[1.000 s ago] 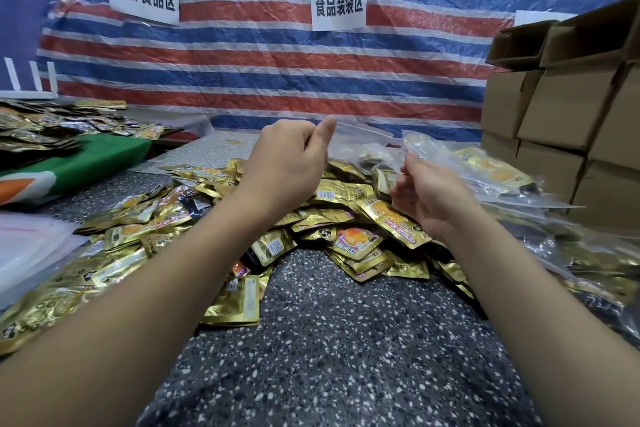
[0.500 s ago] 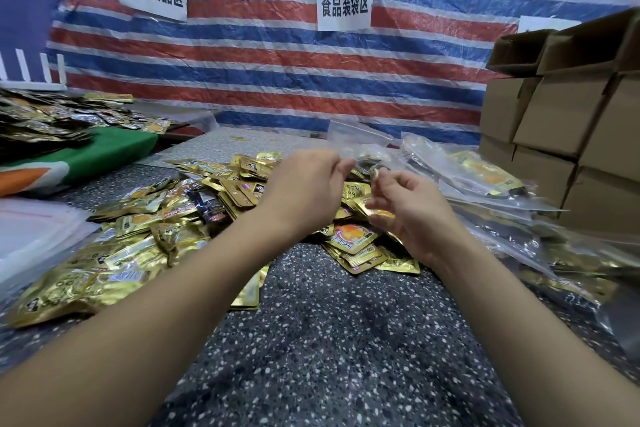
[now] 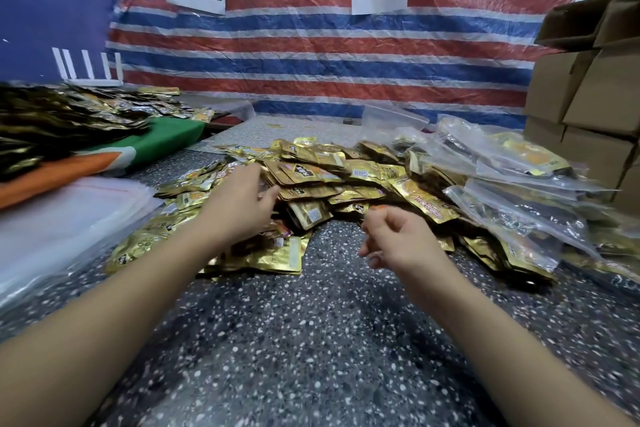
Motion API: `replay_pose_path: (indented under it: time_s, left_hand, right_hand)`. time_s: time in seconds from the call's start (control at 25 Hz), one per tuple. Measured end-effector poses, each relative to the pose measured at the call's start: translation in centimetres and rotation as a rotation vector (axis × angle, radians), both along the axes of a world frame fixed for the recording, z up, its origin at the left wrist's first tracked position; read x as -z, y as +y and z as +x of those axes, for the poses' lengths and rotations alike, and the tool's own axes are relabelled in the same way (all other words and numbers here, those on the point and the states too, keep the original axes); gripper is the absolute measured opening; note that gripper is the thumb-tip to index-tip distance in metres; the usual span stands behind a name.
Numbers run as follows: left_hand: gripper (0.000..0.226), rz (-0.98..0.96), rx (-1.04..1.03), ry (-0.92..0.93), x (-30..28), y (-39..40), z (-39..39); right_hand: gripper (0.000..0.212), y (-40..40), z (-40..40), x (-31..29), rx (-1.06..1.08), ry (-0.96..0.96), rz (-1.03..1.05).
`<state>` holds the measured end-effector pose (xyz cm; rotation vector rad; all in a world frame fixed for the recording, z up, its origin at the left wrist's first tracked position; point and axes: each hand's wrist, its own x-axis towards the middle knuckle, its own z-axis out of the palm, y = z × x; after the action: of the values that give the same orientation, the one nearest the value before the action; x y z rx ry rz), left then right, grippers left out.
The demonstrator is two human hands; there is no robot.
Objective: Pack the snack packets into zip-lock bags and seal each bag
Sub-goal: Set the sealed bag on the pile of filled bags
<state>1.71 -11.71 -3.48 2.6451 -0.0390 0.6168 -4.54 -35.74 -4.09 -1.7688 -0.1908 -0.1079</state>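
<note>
Snack packets (image 3: pixel 304 173): loose gold foil heap across the table's middle, reaching toward its left edge.
Handling: likely light, flat, slippery and crinkly; best pinched by a flat sealed edge, a few together.
Left hand (image 3: pixel 242 204): fingers spread on the heap, touching packets; whether any is gripped I cannot tell.
Right hand (image 3: pixel 391 239): hovers just before the heap, fingers loosely curled, holding nothing.
Filled zip-lock bags (image 3: pixel 512 191): stacked toward the table's right edge.
Empty bags (image 3: pixel 69 218): flat pile at the left edge.
Cardboard boxes (image 3: pixel 588 80): stacked far right.
</note>
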Motion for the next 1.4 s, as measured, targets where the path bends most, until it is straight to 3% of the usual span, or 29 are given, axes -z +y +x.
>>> replay_pose_path:
  time_s: [0.08, 0.16, 0.28, 0.36, 0.44, 0.6, 0.8, 1.08, 1.2, 1.4]
  left_hand:
    - [0.04, 0.072, -0.186, -0.016, 0.0, 3.1, 1.0]
    - [0.043, 0.141, -0.436, 0.022, -0.1, 6.7, 1.8]
    - [0.066, 0.115, -0.705, 0.234, 0.6, 11.6, 1.8]
    - [0.083, 0.05, -0.766, 0.382, 1.7, 13.8, 1.7]
    - [0.072, 0.037, -0.733, 0.428, 2.6, 14.9, 1.4]
    - [0.035, 0.209, -0.707, 0.36, 2.3, 15.4, 0.9]
    - [0.028, 0.225, -0.749, 0.326, 1.9, 14.9, 0.9]
    - [0.023, 0.13, -0.71, 0.064, 1.7, 15.5, 0.3]
    - [0.032, 0.133, -0.614, -0.036, 0.7, 14.1, 0.3]
    - [0.005, 0.135, -0.413, -0.098, -1.1, 8.5, 0.9]
  right_hand:
    - [0.029, 0.3, -0.2, 0.5, -0.064, -0.026, -0.022]
    - [0.04, 0.4, -0.2, 0.5, -0.056, 0.009, -0.027]
    - [0.054, 0.3, 0.0, 0.6, -0.029, 0.078, 0.003]
    - [0.054, 0.3, 0.1, 0.8, -0.03, 0.101, -0.015]
    - [0.052, 0.4, 0.1, 1.1, -0.032, 0.111, -0.041]
    - [0.052, 0.5, 0.2, 1.3, -0.047, 0.122, -0.061]
    - [0.051, 0.6, 0.0, 1.3, -0.053, 0.132, -0.095]
    - [0.05, 0.7, 0.0, 1.3, -0.049, 0.135, -0.131]
    - [0.05, 0.8, 0.1, 1.5, -0.048, 0.133, -0.137]
    - [0.052, 0.8, 0.2, 1.6, -0.044, 0.148, -0.137]
